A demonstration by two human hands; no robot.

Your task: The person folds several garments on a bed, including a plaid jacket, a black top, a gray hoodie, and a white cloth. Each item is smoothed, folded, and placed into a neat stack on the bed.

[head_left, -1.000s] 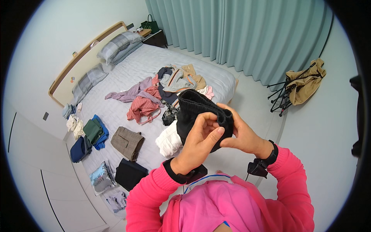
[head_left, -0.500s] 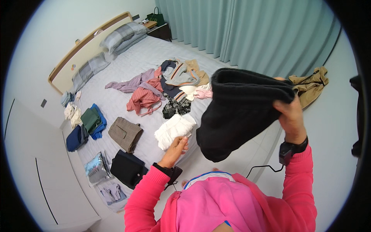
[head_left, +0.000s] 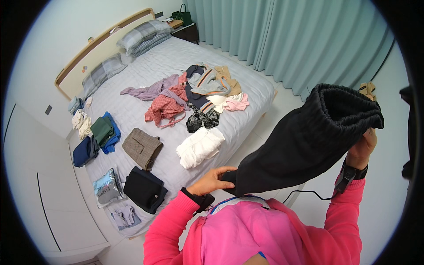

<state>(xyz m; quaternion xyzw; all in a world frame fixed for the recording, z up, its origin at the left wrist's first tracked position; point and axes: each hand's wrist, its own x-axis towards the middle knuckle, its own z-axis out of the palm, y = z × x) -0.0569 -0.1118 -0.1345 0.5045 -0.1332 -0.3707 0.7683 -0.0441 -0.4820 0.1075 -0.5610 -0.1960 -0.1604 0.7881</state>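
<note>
Black trousers (head_left: 291, 152) with a gathered elastic waistband hang stretched between my hands, in front of my body and off the bed's near side. At the waistband end, my right hand (head_left: 363, 149) is closed on the cloth, its fingers partly hidden behind it. My left hand (head_left: 215, 180) pinches the lower left end, thumb on top. Just beyond my left hand, a folded white garment (head_left: 199, 148) lies on the bed. The waistband gapes toward the upper right.
Several folded clothes line the bed (head_left: 176, 57): brown checked shorts (head_left: 142, 148), black folded trousers (head_left: 143, 189), a green garment (head_left: 104, 131). A plastic-wrapped package (head_left: 108, 187) lies nearby. Loose clothes (head_left: 165, 108) are heaped mid-bed. Teal curtains (head_left: 291, 39) hang behind.
The trousers' waistband end has swung right and tilted up with my right hand. My left hand, near the white garment before, has moved right and taken hold of the trousers' lower end.
</note>
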